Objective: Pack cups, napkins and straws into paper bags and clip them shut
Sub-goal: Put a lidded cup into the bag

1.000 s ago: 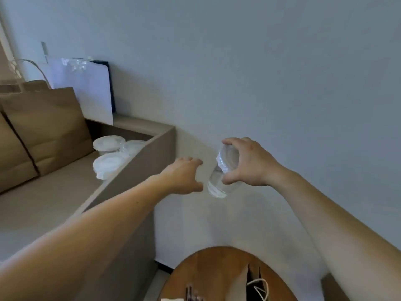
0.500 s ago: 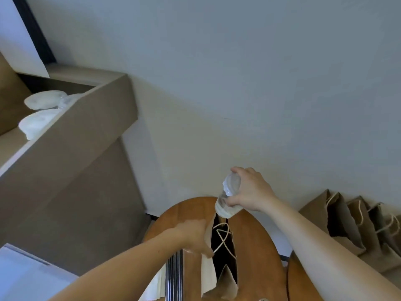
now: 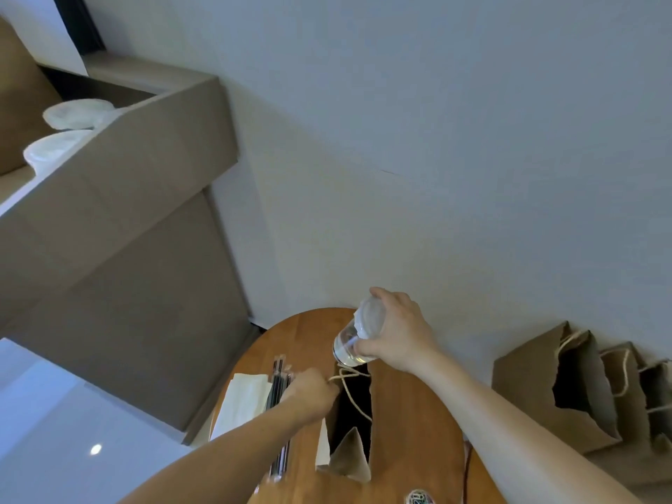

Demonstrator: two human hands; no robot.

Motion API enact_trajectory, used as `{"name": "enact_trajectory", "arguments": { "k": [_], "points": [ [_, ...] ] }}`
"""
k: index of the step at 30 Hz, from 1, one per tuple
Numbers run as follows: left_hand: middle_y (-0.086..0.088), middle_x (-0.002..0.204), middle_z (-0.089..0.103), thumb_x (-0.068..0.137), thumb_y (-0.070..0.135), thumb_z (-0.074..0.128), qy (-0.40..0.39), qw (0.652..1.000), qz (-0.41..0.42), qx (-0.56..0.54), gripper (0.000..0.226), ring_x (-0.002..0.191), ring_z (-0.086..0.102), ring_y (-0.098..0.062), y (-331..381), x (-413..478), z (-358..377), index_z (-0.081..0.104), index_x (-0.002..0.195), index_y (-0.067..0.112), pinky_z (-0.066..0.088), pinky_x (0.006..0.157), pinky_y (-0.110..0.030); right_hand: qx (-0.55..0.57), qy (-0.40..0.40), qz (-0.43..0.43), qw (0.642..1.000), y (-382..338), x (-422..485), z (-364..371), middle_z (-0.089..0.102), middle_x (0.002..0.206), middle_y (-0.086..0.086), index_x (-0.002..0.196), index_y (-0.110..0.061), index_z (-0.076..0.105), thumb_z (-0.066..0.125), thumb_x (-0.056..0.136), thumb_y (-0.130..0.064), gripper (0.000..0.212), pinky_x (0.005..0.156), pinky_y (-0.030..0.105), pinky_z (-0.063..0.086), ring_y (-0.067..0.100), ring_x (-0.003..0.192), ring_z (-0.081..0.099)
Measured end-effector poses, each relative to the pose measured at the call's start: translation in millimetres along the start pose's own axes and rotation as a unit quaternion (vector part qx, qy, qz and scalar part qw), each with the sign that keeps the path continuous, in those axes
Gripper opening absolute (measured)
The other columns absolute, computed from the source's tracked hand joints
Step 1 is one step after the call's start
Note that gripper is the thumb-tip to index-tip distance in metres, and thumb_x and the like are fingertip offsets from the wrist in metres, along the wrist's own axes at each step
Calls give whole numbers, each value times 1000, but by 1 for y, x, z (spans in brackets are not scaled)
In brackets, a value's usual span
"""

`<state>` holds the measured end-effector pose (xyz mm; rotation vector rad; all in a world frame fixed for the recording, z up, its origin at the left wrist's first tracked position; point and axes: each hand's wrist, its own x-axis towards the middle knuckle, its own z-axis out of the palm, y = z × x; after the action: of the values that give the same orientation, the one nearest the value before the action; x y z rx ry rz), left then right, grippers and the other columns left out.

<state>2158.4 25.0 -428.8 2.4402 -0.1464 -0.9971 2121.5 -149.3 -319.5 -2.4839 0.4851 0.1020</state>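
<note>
While the right grip (image 3: 398, 331) is closed round a clear plastic cup with a flat clear lid (image 3: 358, 336), that cup hangs tilted in the air. Its lid faces up toward the wall and its base sits just above the far edge of the mouth of the brown paper bag (image 3: 349, 456). The bag stands open on the round wooden desk (image 3: 411, 431), its dark mouth unobstructed apart from the pale cord handles (image 3: 351, 374) looped across the far end.

The left grip (image 3: 311, 396) is curled at the mouth's left rim. It seems to pinch the rim together with a cord, though the fingers are hidden behind the knuckles.

Just left of that grip lies a bundle of dark thin straws (image 3: 278, 383), and beside them a stack of white paper napkins (image 3: 243, 401) reaches the desk's left edge. To the right of the bag, bare wood runs to the desk's right rim.

Off the desk on the right, more open brown paper bags with cord handles (image 3: 527, 387) stand in a row against the wall. Upper left, white lidded cups (image 3: 78, 112) sit behind the lip of a grey-brown ledge (image 3: 145, 169).
</note>
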Motion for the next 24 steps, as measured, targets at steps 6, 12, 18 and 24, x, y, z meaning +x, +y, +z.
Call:
{"name": "enact_trajectory", "arguments": {
  "k": [6,12,18,24],
  "points": [
    [-9,86,65,95,28,52,46,998,-20,-48,31,85,67,-28,-5,1,-1,66,97,1,50,67,-32,-39,-31,-36,998,21,-17,-1,34,142,-9,147,-36,26,74,58,-51,102,96,32,41,19,132,32],
    [-3,68,61,100,24,46,68,997,-41,-25,29,62,64,-16,-7,-1,-5,57,74,16,47,50,-22,-194,-115,-155,962,29,-29,-14,33,141,-4,147,-32,25,70,66,-49,94,100,32,40,21,130,32],
    [-2,73,64,100,23,49,51,999,-16,7,26,68,68,-17,7,-9,1,62,78,17,59,62,-27,-331,-203,-231,892,25,-26,31,39,132,7,139,-25,31,77,63,-46,91,87,39,48,28,117,39],
    [-6,86,70,99,29,45,47,999,5,11,30,80,70,-21,10,-23,-7,67,91,12,61,76,-35,-298,-256,-86,916,38,-11,99,34,137,14,143,-22,23,75,72,-41,89,97,44,47,36,126,36]
  ]
}}
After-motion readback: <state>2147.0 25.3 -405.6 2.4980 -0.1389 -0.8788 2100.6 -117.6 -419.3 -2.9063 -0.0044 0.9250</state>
